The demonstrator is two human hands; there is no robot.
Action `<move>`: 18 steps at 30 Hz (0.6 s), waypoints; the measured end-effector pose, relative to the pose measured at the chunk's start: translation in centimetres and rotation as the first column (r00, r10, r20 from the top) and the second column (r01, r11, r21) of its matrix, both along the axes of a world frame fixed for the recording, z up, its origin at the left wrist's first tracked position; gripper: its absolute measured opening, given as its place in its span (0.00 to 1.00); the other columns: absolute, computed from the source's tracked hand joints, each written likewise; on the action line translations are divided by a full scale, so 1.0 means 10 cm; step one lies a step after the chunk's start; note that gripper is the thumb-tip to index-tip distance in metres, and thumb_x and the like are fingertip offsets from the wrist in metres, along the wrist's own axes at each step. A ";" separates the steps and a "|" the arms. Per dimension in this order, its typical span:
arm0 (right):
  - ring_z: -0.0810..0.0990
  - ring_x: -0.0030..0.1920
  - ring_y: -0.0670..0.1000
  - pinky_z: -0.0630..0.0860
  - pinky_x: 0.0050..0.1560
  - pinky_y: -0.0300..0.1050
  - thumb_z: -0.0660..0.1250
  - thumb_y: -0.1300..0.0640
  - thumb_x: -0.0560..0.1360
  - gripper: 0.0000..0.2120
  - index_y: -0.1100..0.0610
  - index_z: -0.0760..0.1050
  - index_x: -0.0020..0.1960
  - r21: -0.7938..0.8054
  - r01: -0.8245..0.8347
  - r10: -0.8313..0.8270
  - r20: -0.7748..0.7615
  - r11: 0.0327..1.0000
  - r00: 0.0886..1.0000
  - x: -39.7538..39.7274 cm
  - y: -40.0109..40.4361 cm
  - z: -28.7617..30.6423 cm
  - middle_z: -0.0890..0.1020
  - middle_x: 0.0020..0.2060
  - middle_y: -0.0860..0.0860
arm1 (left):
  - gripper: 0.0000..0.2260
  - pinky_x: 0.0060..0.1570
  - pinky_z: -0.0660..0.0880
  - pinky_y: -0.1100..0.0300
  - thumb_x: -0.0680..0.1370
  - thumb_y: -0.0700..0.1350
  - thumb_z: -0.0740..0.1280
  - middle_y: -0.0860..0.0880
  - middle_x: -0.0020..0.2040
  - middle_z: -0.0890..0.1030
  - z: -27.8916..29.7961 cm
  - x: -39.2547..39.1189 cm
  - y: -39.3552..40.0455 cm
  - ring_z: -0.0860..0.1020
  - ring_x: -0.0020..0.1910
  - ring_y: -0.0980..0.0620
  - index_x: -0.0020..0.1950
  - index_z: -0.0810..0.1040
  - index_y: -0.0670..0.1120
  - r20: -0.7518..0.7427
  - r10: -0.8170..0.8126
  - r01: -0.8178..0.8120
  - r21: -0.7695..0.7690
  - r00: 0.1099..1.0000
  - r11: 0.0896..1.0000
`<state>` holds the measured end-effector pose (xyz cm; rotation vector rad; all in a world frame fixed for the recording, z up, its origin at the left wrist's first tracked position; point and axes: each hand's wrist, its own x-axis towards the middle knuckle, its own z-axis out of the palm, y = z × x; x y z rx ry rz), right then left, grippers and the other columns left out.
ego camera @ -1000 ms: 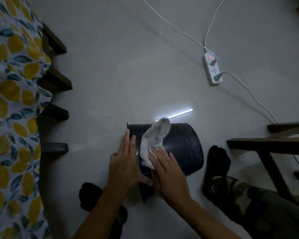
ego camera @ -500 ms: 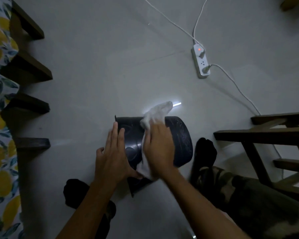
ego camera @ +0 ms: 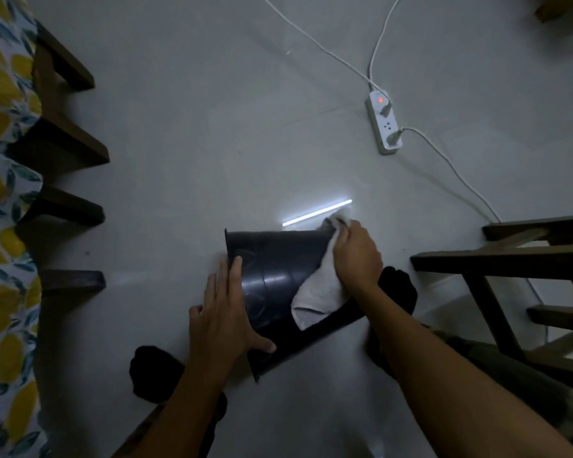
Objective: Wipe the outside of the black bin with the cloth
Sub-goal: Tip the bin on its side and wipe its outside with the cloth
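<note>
Bin (ego camera: 278,279) lies on its side on the floor (ego camera: 212,143), between my two hands and just ahead of my socked feet. My left hand (ego camera: 224,312) is spread flat against the bin's left part, fingers apart and pointing away from me, the thumb hooked over the near edge — pressing, not gripping. My right hand (ego camera: 356,256) is closed over the cloth (ego camera: 321,289) at the bin's right end, holding it against the black wall. The cloth trails from under that hand toward me across the side of the bin, and a small tuft of it shows past the fingertips at the far edge.

Beyond the right hand a bright strip of reflected light (ego camera: 316,212) lies on the floor, close to the bin. Farther out past that hand sits a white power strip (ego camera: 384,125) with a red lamp lit and two plugs in it — its cables run off across the floor. Dark wooden furniture (ego camera: 510,256) stands to the right of my right forearm. Lemon-print fabric (ego camera: 4,200) hangs well left of my left hand.
</note>
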<state>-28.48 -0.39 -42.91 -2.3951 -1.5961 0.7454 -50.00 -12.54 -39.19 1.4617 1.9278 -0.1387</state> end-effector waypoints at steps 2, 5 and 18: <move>0.82 0.51 0.61 0.67 0.44 0.46 0.52 0.52 0.86 0.16 0.60 0.74 0.61 -0.018 0.244 -0.245 -0.074 0.970 0.967 0.14 -0.20 0.03 0.83 0.52 0.59 | 0.75 0.65 0.69 0.37 0.48 0.61 0.85 0.46 0.80 0.56 -0.02 0.06 -0.10 0.61 0.76 0.43 0.75 0.29 0.63 0.061 0.029 -0.031 0.026 0.998 0.999; 0.78 0.46 0.56 0.65 0.45 0.44 0.51 0.50 0.86 0.20 0.63 0.75 0.61 -0.072 0.450 -0.455 -0.189 0.890 0.870 0.20 -0.31 0.07 0.82 0.49 0.59 | 0.74 0.65 0.68 0.47 0.51 0.58 0.86 0.45 0.78 0.61 0.02 0.10 -0.21 0.68 0.71 0.43 0.76 0.30 0.61 0.124 -0.046 0.032 0.113 0.991 0.993; 0.79 0.47 0.55 0.72 0.46 0.46 0.50 0.49 0.87 0.19 0.60 0.72 0.63 -0.144 0.461 -0.479 -0.377 0.876 0.792 0.20 -0.39 0.08 0.78 0.46 0.54 | 0.61 0.64 0.71 0.52 0.71 0.59 0.75 0.44 0.76 0.66 0.01 0.07 -0.52 0.73 0.68 0.47 0.71 0.19 0.56 -0.011 -0.159 0.160 0.084 0.987 0.984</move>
